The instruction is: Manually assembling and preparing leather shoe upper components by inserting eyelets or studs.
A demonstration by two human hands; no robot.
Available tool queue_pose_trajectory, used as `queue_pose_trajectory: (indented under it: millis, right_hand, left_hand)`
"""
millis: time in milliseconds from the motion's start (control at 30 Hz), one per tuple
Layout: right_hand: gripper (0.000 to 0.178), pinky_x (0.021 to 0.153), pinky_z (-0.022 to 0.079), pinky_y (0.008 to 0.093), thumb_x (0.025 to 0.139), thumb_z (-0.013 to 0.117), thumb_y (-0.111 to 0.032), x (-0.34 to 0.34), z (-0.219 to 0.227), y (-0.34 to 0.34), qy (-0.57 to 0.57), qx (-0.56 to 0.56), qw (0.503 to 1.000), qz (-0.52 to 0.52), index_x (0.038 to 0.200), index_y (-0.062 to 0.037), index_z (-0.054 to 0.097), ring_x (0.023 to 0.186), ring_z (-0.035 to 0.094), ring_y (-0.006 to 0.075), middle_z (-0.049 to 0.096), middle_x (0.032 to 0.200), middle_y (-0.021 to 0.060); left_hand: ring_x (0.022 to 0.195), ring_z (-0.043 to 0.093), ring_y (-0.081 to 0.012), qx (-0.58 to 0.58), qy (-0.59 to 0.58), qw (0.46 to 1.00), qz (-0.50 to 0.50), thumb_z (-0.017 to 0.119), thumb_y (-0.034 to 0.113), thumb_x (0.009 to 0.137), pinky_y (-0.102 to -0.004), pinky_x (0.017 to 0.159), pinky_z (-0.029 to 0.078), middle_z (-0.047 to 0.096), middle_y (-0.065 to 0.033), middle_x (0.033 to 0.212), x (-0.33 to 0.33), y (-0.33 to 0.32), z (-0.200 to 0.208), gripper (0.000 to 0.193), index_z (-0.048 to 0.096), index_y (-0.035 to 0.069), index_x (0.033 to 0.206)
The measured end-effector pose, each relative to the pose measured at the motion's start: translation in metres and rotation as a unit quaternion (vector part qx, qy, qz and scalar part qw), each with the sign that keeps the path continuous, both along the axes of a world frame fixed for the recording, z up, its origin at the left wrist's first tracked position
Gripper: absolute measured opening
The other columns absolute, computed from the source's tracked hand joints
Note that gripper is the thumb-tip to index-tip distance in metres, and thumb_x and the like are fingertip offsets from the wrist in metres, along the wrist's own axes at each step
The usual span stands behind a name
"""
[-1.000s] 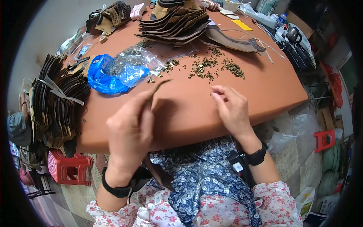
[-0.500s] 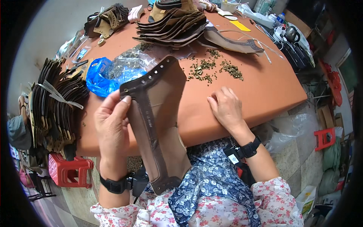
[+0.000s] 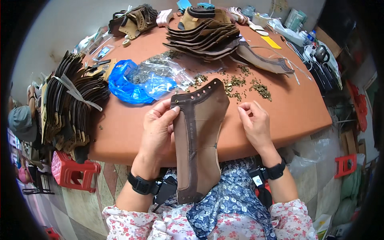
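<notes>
A brown boot upper (image 3: 204, 136), with a row of holes along its dark top edge, hangs upright in front of me. My left hand (image 3: 158, 124) pinches it near the top left corner, thumb in front and fingers behind. Its lower end reaches down over my patterned apron. To the right of the upper, my right hand (image 3: 256, 122) is raised a little above the table edge, thumb and fingertips pressed together; whatever they hold is too small to make out. Just beyond it lie loose small brass-coloured eyelets (image 3: 261, 90) in scattered heaps.
An orange-brown table (image 3: 296, 108) carries a blue plastic bag (image 3: 124, 88) beside a clear bag of small metal pieces. A stack of boot uppers (image 3: 204, 40) stands at the back, a tied bundle (image 3: 70, 108) at the left. Red stools (image 3: 76, 172) stand on the floor.
My left hand has moved right with the boot upper, now held more upright. My right hand has lifted from the table edge and its fingertips have come together. The view has shifted slightly.
</notes>
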State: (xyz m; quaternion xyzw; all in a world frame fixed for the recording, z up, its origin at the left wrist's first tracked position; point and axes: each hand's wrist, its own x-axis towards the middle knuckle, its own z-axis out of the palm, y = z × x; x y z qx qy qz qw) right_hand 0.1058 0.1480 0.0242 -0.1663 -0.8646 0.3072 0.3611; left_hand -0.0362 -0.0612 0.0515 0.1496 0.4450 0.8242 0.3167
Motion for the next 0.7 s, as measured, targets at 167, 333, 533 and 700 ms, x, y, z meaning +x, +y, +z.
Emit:
queue_pose_trajectory:
  millis: [167,333,533,700]
  right_hand:
    - [0.006,0.069,0.049,0.0334,0.08,0.067,0.001,-0.021,0.039,-0.037,0.117,0.016,0.981,0.151,0.084,-0.0001,0.063,0.076,0.061,0.0255,0.061,0.082,0.0099]
    - [0.007,0.086,0.046,0.037,0.077,0.069,0.0,-0.044,0.047,-0.053,0.126,0.05,0.974,0.18,0.082,-0.0011,0.064,0.099,0.056,0.0272,0.061,0.096,0.0095]
    - [0.009,0.094,0.043,0.0396,0.079,0.071,-0.001,-0.048,0.041,-0.05,0.112,0.051,0.979,0.164,0.086,-0.0022,0.065,0.109,0.055,0.0294,0.062,0.102,0.0091]
    - [0.009,0.095,0.043,0.0398,0.08,0.071,-0.001,-0.046,0.038,-0.049,0.102,0.047,0.98,0.162,0.087,-0.0026,0.065,0.112,0.056,0.03,0.062,0.103,0.0092]
  left_hand:
    - [0.085,0.068,-0.0136,0.022,-0.015,1.0,-0.012,0.054,0.001,0.094,-0.0261,0.072,0.059,0.067,-0.0097,0.102,0.002,0.001,0.001,0.021,0.059,-0.003,0.114]
    - [0.087,0.066,-0.0124,0.023,-0.009,0.999,-0.032,0.055,0.001,0.095,-0.0245,0.074,0.058,0.067,-0.0087,0.103,0.009,0.001,0.006,0.022,0.058,-0.004,0.116]
    - [0.085,0.065,-0.0091,0.004,0.006,0.998,-0.063,0.056,0.003,0.094,-0.0215,0.073,0.055,0.067,-0.0064,0.102,0.01,0.005,0.005,0.024,0.059,-0.003,0.118]
    - [0.082,0.063,-0.0061,-0.005,0.004,0.998,-0.06,0.057,0.004,0.094,-0.0186,0.068,0.052,0.067,-0.0042,0.099,0.013,0.007,0.002,0.024,0.06,-0.002,0.117]
